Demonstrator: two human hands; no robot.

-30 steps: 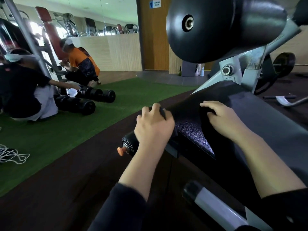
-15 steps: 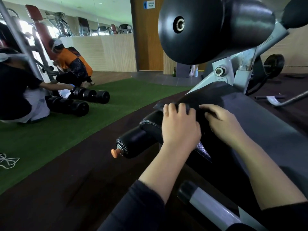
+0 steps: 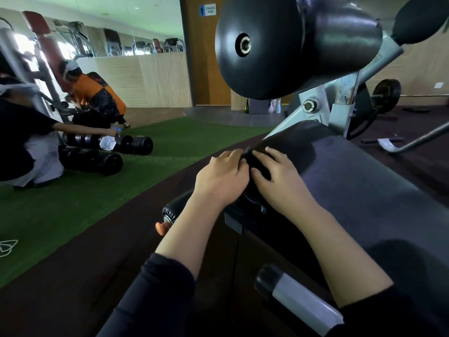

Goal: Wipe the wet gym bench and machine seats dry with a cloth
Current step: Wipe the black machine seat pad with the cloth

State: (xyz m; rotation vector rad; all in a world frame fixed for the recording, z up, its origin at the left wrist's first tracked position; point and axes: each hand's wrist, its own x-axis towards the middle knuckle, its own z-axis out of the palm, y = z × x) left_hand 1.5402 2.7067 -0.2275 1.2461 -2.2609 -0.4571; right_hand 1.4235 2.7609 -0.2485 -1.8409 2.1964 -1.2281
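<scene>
One dark cloth [image 3: 252,164] lies bunched on the near left edge of the black padded bench [image 3: 352,186], at the middle of the view. Two bare hands press on it side by side. The left hand [image 3: 222,176] lies palm down with its fingers close together, their tips curled over the cloth's left edge. The right hand [image 3: 279,175] also lies palm down, fingers slightly spread, thumb angled toward the left hand; whether it pinches the cloth or only presses it cannot be told. Both forearms come from dark sleeves at the near bottom.

Under the left hand, one black bottle [image 3: 173,211] with an orange cap pokes out to the left from beneath the bench; what it holds cannot be seen. Near right of it is one grey bar with a black end cap [image 3: 296,300]. Above the bench hang two large black roller pads [image 3: 291,42] on a grey metal frame [image 3: 323,105].

To the far left, on the green turf [image 3: 73,203], two people crouch: one in black [image 3: 19,139] holding a clear spray bottle [image 3: 108,142], and one in orange [image 3: 94,98] beyond. Black dumbbells [image 3: 109,152] lie between them on the turf. Far behind, by the wooden door [image 3: 206,69], stand one dark glass bottle [image 3: 247,106] and two pale spray bottles [image 3: 274,107].
</scene>
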